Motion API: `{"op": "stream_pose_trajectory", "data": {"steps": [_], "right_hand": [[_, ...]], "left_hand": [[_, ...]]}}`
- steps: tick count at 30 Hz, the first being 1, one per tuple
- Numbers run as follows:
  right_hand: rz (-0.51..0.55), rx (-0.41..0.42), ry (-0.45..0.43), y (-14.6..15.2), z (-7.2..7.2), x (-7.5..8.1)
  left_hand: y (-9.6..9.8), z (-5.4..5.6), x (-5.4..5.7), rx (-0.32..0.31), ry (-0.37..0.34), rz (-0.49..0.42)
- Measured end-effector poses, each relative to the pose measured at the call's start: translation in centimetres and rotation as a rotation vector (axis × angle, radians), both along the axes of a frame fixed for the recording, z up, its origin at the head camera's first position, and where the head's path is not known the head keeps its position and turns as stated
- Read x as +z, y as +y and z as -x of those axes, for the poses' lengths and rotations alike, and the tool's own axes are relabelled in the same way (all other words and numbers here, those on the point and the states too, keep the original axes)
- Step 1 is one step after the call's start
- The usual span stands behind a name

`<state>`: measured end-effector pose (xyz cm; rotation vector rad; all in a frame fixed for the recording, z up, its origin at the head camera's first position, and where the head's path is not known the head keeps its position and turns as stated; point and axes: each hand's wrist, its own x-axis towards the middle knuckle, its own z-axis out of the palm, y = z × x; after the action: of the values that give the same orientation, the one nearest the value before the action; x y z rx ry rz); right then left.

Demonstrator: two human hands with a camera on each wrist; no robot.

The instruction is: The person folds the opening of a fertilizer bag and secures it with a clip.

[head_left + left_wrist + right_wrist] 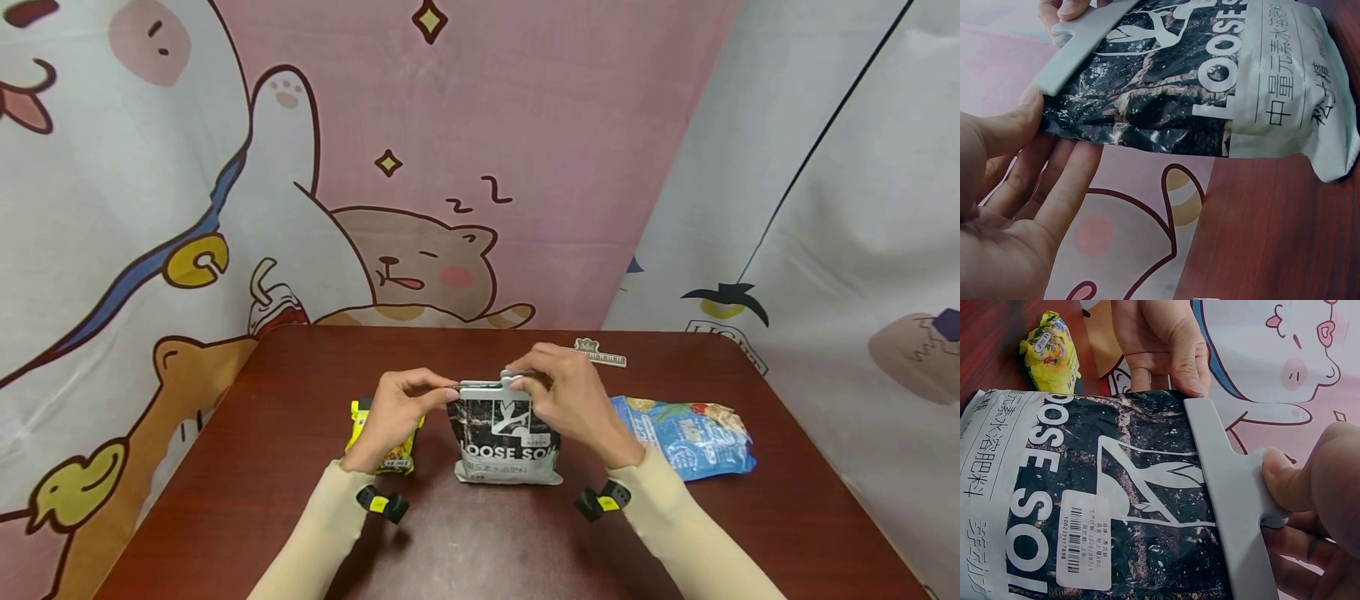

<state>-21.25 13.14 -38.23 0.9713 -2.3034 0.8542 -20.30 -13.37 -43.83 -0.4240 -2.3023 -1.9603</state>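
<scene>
A black and white bag lettered "LOOSE SOIL" (504, 450) stands upright on the table in the head view. Along its top edge lies a grey-white bag clip (1222, 481) with a rounded tab. My left hand (401, 412) pinches the bag's top left corner, thumb in front and fingers behind, as the left wrist view shows; its thumb tip is right at the clip's end. My right hand (573, 400) pinches the clip's tab between thumb and fingers. The right wrist view has the right thumb (1282, 475) pressed on the tab.
Behind my left hand lies a yellow packet (399, 457), partly hidden. A blue patterned bag (693, 437) rests to the right, beside my right forearm. Farther back is another clip (603, 357) with a ruler-like edge. A printed cloth (570, 167) hangs behind the table (247, 467).
</scene>
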Motion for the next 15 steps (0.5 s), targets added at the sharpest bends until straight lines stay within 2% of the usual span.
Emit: {"op": "stream_pose_trajectory", "data": {"steps": [15], "right_hand": [[-0.053,-0.006,-0.006,-0.14,0.03,0.24]], "left_hand": [[0.02,0.12,0.01,0.005,-0.016,-0.016]]}}
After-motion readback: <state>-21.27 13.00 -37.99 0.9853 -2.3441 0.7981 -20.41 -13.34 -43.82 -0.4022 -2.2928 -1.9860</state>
